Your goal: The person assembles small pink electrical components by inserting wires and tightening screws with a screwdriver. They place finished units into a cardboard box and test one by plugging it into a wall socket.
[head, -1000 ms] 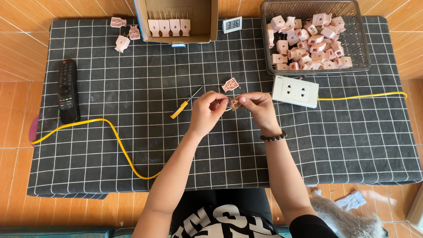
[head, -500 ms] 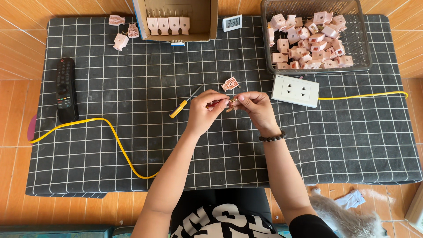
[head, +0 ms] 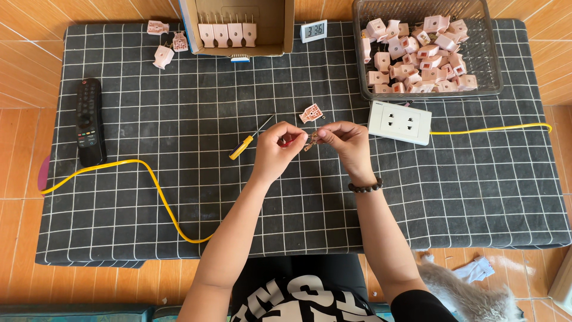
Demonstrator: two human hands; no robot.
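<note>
Both hands meet in the middle of the worktop (head: 119, 197), over its black cloth with white squares. Left hand (head: 275, 146) and right hand (head: 345, 140) pinch one small metal part (head: 310, 141) between their fingertips — it is too tiny to tell more. Far left lies a black remote (head: 88, 122), with a yellow cable (head: 161, 197) curling past it. A yellow screwdriver (head: 247, 142) lies just left of the hands. One pink plug piece (head: 311, 112) sits just above them. Right of that lies a white socket block (head: 400, 122), and behind it a wire basket (head: 488, 71) — full of pink plugs (head: 417, 50).
</note>
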